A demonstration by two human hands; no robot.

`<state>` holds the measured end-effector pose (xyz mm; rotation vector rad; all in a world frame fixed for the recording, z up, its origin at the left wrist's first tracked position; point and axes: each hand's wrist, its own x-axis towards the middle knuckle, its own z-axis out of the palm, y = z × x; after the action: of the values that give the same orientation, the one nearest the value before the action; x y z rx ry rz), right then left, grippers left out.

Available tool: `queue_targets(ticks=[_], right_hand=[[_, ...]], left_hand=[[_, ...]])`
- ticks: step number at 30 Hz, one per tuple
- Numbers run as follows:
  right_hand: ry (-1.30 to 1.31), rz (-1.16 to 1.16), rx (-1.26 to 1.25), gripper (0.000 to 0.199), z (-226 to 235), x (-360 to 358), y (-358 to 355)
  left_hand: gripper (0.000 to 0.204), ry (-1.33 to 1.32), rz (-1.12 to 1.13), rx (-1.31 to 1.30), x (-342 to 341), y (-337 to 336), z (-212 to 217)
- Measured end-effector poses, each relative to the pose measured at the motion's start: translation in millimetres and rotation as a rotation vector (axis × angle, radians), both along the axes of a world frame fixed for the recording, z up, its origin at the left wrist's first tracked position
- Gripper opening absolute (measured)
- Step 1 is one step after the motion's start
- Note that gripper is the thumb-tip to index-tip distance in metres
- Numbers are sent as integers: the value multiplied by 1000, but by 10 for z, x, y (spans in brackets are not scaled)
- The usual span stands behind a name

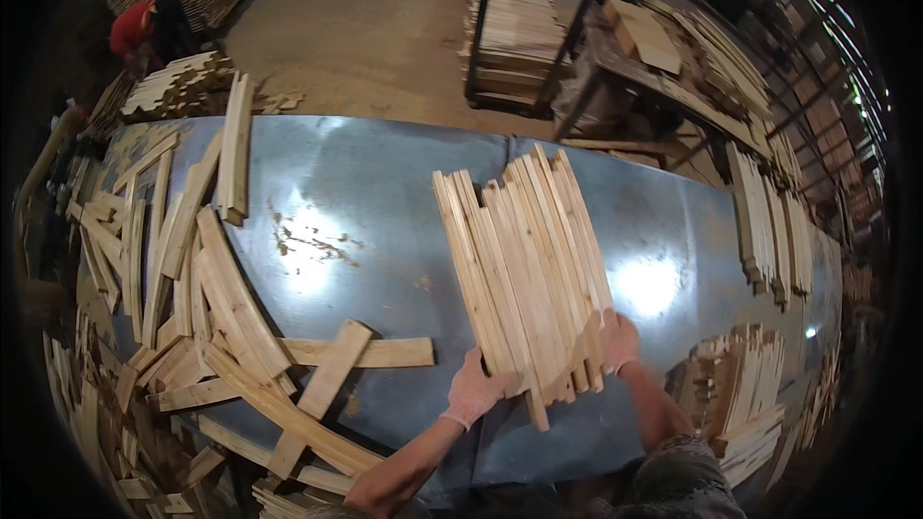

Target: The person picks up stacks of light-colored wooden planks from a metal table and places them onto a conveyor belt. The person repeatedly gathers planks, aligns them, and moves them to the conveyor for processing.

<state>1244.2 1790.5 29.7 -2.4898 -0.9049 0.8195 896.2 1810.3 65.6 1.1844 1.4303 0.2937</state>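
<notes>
A bundle of pale wooden strips lies on the metal tabletop in front of me, the strips side by side with uneven ends. My left hand, in a light pinkish glove, grips the bundle's near left side, its thumb over the strips. On the opposite side, my right hand is pressed round the edge, its fingers partly hidden by the wood. One strip sticks out toward me beyond the others at the near end.
Loose, jumbled wooden pieces cover the table's left side, two crossed pieces nearest my left arm. Stacked strips stand at right and near right. The metal tabletop ends before a wood stack. A person in red bends at far left.
</notes>
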Motion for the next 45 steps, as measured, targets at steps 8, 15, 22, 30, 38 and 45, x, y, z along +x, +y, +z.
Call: queue_targets(ticks=[8, 15, 22, 30, 38, 45], right_hand=[[222, -21, -121, 56, 123, 644, -2182], [-218, 222, 253, 75, -646, 1078, -2052], [750, -98, 405, 82, -385, 773, -1961], [1162, -242, 136, 48, -56, 875, -2144], [1029, 1, 195, 50, -50, 340, -2589], [1278, 400, 129, 57, 1757, -1030, -3138]], left_hand=[[82, 249, -519, -40, 163, -1215, 16], [102, 532, -261, 375, 644, -1407, -661], [93, -402, 450, -65, 852, -1595, -573], [93, -410, 498, -250, 816, -1874, -263], [99, -395, 590, -41, 105, -2844, 408], [88, -506, 997, 211, -721, -4764, 1965]])
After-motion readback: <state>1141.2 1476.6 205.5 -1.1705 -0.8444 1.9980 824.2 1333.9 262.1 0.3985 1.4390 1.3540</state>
